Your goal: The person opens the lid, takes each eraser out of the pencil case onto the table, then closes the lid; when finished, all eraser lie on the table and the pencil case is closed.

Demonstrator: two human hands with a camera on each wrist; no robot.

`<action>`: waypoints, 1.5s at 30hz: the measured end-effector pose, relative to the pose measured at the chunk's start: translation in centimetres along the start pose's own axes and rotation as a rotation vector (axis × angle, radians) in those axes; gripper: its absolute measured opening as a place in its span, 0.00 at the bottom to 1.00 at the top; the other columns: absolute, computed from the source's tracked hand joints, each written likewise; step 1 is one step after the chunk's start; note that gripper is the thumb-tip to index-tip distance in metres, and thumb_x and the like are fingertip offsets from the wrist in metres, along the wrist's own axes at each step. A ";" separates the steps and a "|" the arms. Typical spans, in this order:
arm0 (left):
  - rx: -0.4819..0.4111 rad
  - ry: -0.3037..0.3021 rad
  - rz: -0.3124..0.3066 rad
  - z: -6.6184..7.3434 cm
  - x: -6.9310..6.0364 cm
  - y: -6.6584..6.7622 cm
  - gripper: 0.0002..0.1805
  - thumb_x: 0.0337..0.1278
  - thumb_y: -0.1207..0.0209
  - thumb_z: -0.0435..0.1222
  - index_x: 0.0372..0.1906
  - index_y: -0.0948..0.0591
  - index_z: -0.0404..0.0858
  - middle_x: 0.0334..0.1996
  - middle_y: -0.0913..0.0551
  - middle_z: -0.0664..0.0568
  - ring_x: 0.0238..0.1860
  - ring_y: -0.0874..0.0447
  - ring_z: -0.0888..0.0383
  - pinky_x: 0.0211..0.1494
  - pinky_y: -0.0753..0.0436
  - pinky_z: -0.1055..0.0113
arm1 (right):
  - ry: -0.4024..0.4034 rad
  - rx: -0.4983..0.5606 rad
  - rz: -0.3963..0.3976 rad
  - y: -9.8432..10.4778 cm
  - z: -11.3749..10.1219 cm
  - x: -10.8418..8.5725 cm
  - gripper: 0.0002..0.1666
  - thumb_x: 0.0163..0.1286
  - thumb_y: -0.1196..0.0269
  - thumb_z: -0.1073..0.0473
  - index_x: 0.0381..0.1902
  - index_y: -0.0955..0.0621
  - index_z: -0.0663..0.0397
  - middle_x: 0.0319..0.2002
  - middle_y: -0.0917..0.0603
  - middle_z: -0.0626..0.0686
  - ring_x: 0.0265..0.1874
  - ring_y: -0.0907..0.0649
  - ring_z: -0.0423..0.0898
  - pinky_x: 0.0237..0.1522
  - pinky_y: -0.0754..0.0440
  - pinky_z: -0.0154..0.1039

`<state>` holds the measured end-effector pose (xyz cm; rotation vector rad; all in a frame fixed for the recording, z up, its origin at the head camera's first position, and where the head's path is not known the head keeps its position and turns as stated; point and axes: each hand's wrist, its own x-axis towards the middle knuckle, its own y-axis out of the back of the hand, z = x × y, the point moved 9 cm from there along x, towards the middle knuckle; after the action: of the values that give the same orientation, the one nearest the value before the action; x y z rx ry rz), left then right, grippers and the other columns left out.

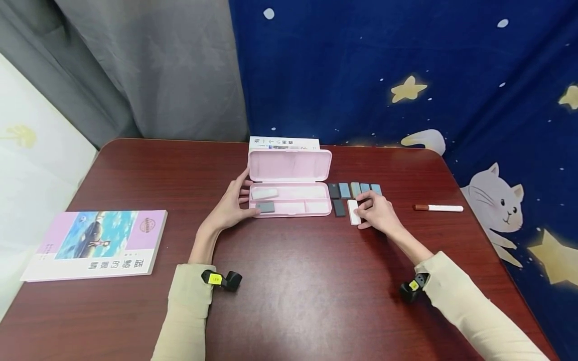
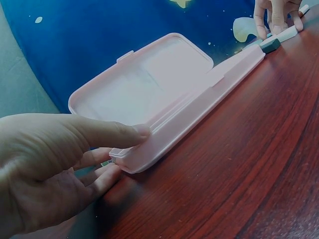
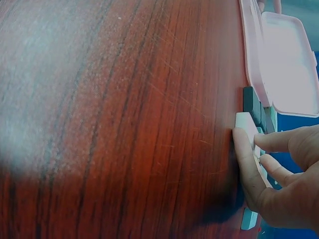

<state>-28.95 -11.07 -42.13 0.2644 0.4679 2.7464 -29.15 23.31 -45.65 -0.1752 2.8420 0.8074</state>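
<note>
A pink pencil case lies with its lid raised. My left hand holds its left end, the thumb on the front rim and the fingers around the side, as the left wrist view also shows. Inside lie a white eraser in the back compartment and a grey eraser in the front one. To the right of the case, my right hand pinches a white rectangular eraser at the table, next to a dark eraser.
Behind the right hand runs a row of several small dark, blue and pale blocks. A brown-and-white marker lies farther right. One book is at the left; another shows behind the lid. Curtains hang behind the table.
</note>
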 end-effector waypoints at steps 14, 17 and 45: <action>0.044 0.000 0.010 -2.9 0.7 0.1 0.61 0.43 0.29 0.24 0.78 0.55 0.44 0.62 0.39 0.37 0.60 0.33 0.42 0.64 0.30 0.51 | -0.001 -0.013 -0.041 -0.1 -0.2 -0.1 0.14 0.65 0.40 0.71 0.48 0.26 0.70 0.36 0.21 0.64 0.24 0.16 0.50 0.27 0.14 0.44; 0.041 0.001 0.009 -2.9 0.7 0.0 0.61 0.43 0.29 0.24 0.78 0.55 0.45 0.62 0.40 0.37 0.60 0.33 0.42 0.64 0.30 0.51 | 0.005 -0.026 -0.049 0.0 -0.2 -0.2 0.13 0.66 0.40 0.70 0.47 0.26 0.70 0.36 0.21 0.64 0.25 0.16 0.49 0.27 0.14 0.44; 0.013 -0.009 0.006 0.3 -0.1 0.0 0.56 0.43 0.32 0.19 0.75 0.54 0.31 0.61 0.41 0.27 0.58 0.35 0.33 0.64 0.32 0.44 | 0.240 -0.246 0.002 -2.7 -7.1 1.3 0.06 0.64 0.35 0.68 0.39 0.17 0.63 0.29 0.15 0.59 0.24 0.15 0.51 0.27 0.16 0.36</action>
<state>-28.80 -11.05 -41.81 0.2813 0.4831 2.7475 -31.00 17.15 -41.40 -0.3233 2.9503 1.2109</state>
